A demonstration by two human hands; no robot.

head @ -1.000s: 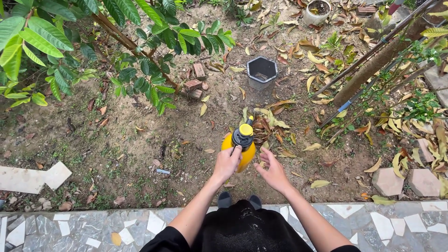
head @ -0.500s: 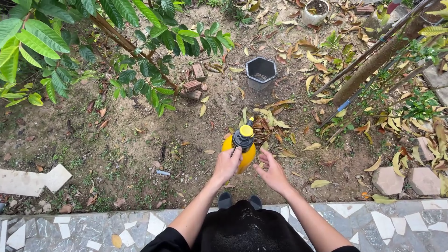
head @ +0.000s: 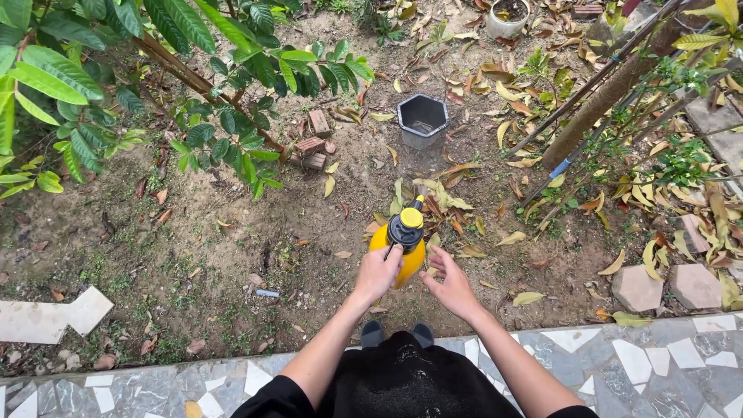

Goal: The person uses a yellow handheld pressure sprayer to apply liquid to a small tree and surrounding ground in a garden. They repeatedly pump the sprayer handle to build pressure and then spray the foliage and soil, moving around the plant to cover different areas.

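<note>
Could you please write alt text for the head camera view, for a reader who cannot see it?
Seen from above, a person's left hand grips a yellow spray bottle with a black cap, while the open right hand hovers beside it. Beyond lie bare soil scattered with dry leaves, a black hexagonal pot and a leafy shrub.

Yellow spray bottle [head: 408, 249], black-yellow pump top, upright above soil.
</note>
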